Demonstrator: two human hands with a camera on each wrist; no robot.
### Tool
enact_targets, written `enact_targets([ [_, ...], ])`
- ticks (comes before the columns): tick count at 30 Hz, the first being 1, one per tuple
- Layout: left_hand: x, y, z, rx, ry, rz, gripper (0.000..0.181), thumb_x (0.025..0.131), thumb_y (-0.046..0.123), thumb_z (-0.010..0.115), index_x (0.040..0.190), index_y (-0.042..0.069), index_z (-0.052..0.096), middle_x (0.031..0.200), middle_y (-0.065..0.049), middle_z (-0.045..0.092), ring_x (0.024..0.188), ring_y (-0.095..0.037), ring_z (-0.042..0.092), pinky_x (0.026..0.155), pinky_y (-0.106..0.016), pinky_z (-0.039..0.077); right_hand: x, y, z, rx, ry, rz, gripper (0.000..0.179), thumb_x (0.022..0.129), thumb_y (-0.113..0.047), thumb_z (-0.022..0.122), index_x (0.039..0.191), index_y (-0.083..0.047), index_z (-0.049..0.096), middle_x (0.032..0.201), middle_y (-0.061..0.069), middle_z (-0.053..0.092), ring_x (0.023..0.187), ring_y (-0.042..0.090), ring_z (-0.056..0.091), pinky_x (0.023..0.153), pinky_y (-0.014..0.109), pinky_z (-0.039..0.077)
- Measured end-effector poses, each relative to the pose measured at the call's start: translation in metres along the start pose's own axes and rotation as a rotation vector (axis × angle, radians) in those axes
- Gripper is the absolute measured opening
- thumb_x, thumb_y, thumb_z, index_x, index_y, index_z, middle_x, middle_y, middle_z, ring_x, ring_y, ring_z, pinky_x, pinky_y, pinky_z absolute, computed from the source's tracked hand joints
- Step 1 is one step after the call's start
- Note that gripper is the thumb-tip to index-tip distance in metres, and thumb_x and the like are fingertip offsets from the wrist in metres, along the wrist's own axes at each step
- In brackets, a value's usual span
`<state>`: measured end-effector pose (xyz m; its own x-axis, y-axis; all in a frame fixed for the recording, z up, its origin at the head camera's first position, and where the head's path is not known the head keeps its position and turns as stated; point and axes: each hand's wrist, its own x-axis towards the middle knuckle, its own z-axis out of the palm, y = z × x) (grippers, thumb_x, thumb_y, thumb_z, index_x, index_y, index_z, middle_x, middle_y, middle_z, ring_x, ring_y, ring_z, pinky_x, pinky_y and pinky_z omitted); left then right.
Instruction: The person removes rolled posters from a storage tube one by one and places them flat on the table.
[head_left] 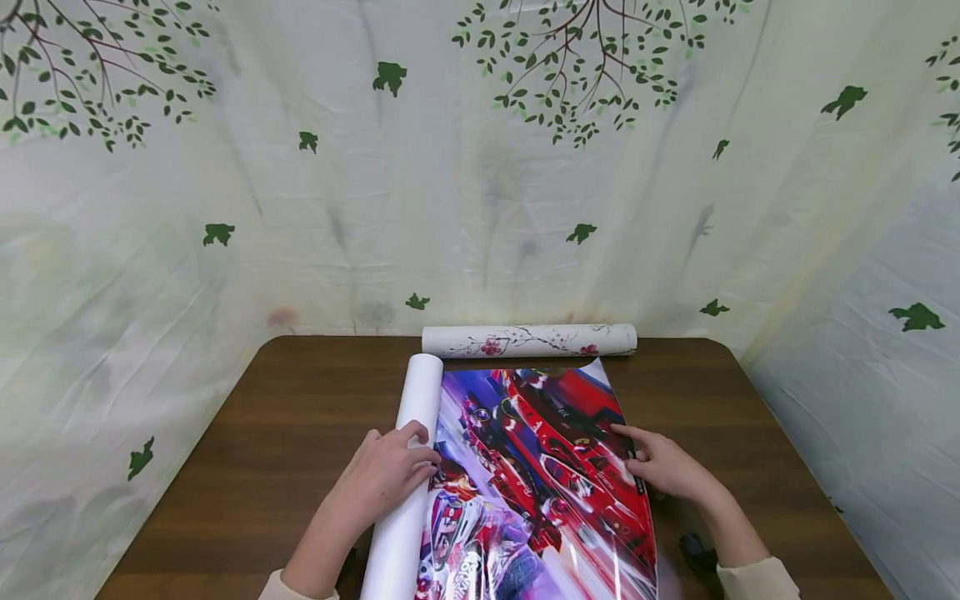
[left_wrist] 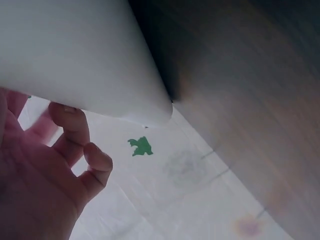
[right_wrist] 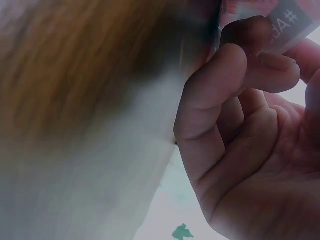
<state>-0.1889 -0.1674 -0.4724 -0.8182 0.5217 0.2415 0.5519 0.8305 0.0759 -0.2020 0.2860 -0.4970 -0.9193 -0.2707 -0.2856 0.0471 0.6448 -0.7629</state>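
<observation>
A glossy poster (head_left: 555, 483) with red racing cars lies partly unrolled on the table, its left part still a white roll (head_left: 401, 517). My left hand (head_left: 393, 471) rests on this roll. In the left wrist view, the left hand's fingers (left_wrist: 70, 117) are loosely bent, with fingertips at the roll's white surface (left_wrist: 90, 60). At the poster's right edge, my right hand (head_left: 667, 467) pinches the sheet. Curled right fingers (right_wrist: 210, 95) show in the right wrist view beside a poster corner (right_wrist: 290, 22) with printed lettering.
Behind the poster lies a second white roll (head_left: 528, 340) with a pink-blossom branch pattern. The brown wooden table (head_left: 300, 433) backs onto a pale curtain (head_left: 450, 183) with green leaf prints. Near the right sleeve is a small dark object (head_left: 697, 550).
</observation>
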Motion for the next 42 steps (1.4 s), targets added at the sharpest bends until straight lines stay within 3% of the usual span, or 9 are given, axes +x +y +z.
enact_targets([
  [7, -0.001, -0.005, 0.002, 0.045, 0.005, -0.077, 0.018, 0.088, 0.046, 0.084, 0.095, 0.03, 0.082, 0.11, -0.001, 0.061, 0.082, -0.014, 0.058, 0.071, -0.032, 0.032, -0.007, 0.003, -0.004, 0.013, 0.018, 0.023, 0.066, 0.1, -0.011, 0.064, 0.16, 0.0, 0.04, 0.063, 0.002, 0.052, 0.046, 0.015, 0.043, 0.048, 0.032, 0.043],
  [12, -0.003, -0.008, 0.002, 0.039, -0.003, -0.119, 0.022, 0.085, 0.045, 0.087, 0.098, 0.029, 0.08, 0.112, 0.0, 0.062, 0.087, -0.018, 0.061, 0.074, -0.032, 0.035, -0.011, 0.007, -0.008, 0.01, 0.028, 0.028, 0.066, 0.101, -0.011, 0.065, 0.161, 0.001, 0.04, 0.064, 0.002, 0.053, 0.046, 0.015, 0.044, 0.048, 0.032, 0.044],
  [20, -0.009, -0.015, 0.0, -0.038, -0.017, -0.048, 0.013, 0.094, 0.029, 0.081, 0.106, 0.031, 0.083, 0.133, 0.005, 0.071, 0.108, -0.023, 0.073, 0.076, -0.033, 0.04, -0.014, 0.019, -0.014, -0.016, 0.055, 0.025, 0.066, 0.101, -0.011, 0.063, 0.161, 0.001, 0.039, 0.062, 0.0, 0.051, 0.045, 0.013, 0.041, 0.048, 0.03, 0.044],
  [25, -0.014, -0.017, -0.002, -0.081, -0.044, -0.066, 0.016, 0.097, 0.023, 0.077, 0.108, 0.032, 0.084, 0.138, 0.005, 0.071, 0.112, -0.02, 0.074, 0.076, -0.031, 0.034, -0.017, 0.025, -0.018, -0.002, 0.066, 0.026, 0.066, 0.101, -0.011, 0.063, 0.161, 0.002, 0.038, 0.062, 0.001, 0.052, 0.046, 0.014, 0.041, 0.048, 0.031, 0.044],
  [31, -0.015, -0.017, -0.003, -0.001, 0.0, -0.084, 0.007, 0.096, 0.03, 0.078, 0.103, 0.029, 0.079, 0.132, -0.001, 0.069, 0.101, -0.02, 0.072, 0.071, -0.03, 0.034, -0.021, 0.028, -0.021, 0.015, 0.074, 0.028, 0.066, 0.101, -0.01, 0.061, 0.161, 0.003, 0.037, 0.062, 0.0, 0.053, 0.045, 0.013, 0.04, 0.047, 0.031, 0.044],
  [36, -0.015, -0.019, 0.0, 0.033, -0.009, -0.147, 0.025, 0.09, 0.046, 0.082, 0.107, 0.029, 0.075, 0.13, -0.009, 0.063, 0.09, -0.021, 0.069, 0.071, -0.033, 0.035, -0.023, 0.029, -0.024, 0.002, 0.088, 0.046, 0.066, 0.101, -0.011, 0.06, 0.161, 0.002, 0.037, 0.066, 0.003, 0.06, 0.045, 0.013, 0.042, 0.048, 0.031, 0.044],
  [39, -0.015, -0.021, 0.001, 0.053, -0.026, -0.2, 0.033, 0.086, 0.051, 0.084, 0.11, 0.029, 0.074, 0.13, -0.012, 0.062, 0.091, -0.023, 0.07, 0.073, -0.036, 0.038, -0.024, 0.029, -0.026, -0.007, 0.093, 0.063, 0.066, 0.101, -0.011, 0.06, 0.161, 0.002, 0.036, 0.072, 0.004, 0.067, 0.045, 0.014, 0.042, 0.048, 0.031, 0.044],
  [42, -0.016, -0.022, 0.0, 0.07, -0.014, -0.212, 0.035, 0.085, 0.049, 0.086, 0.111, 0.029, 0.076, 0.132, -0.012, 0.063, 0.094, -0.026, 0.072, 0.074, -0.037, 0.041, -0.025, 0.029, -0.027, -0.004, 0.097, 0.066, 0.066, 0.101, -0.012, 0.059, 0.161, 0.002, 0.036, 0.077, 0.005, 0.071, 0.045, 0.014, 0.042, 0.048, 0.031, 0.044],
])
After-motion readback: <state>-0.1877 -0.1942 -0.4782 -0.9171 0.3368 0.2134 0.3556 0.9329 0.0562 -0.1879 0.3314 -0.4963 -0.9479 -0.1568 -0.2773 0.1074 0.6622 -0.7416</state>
